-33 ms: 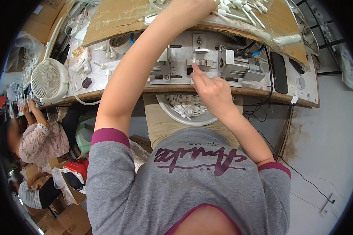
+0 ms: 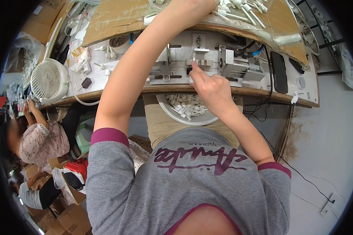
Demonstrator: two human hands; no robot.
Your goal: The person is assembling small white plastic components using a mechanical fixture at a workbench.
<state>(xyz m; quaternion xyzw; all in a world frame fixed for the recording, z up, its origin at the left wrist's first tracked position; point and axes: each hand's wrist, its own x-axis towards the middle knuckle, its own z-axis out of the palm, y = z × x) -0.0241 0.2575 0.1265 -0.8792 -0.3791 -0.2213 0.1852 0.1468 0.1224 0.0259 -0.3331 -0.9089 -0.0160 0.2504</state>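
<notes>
My right hand (image 2: 212, 87) is at the metal fixture (image 2: 202, 62) on the bench. Its index finger reaches a small block with slots, close to a short white piece (image 2: 194, 57); the other fingers are curled, and what lies under the fingertips is hidden. My left hand (image 2: 195, 8) lies across the top edge of the view, beside a heap of white plastic stemmed parts (image 2: 243, 9) on the cardboard sheet (image 2: 121, 19). Its fingers are mostly cut off there. On my lap, a white basket (image 2: 202, 122) holds many similar white parts.
Metal clamp blocks (image 2: 239, 67) flank the fixture. A black phone (image 2: 279, 72) and cables lie on the right of the bench. To the left stand a white fan (image 2: 49, 80) and a tape roll (image 2: 121, 44). A co-worker in a lace top (image 2: 47, 143) sits far left among boxes.
My right hand has shifted very slightly to the left at the fixture. My left hand stays at the heap, nearly still.
</notes>
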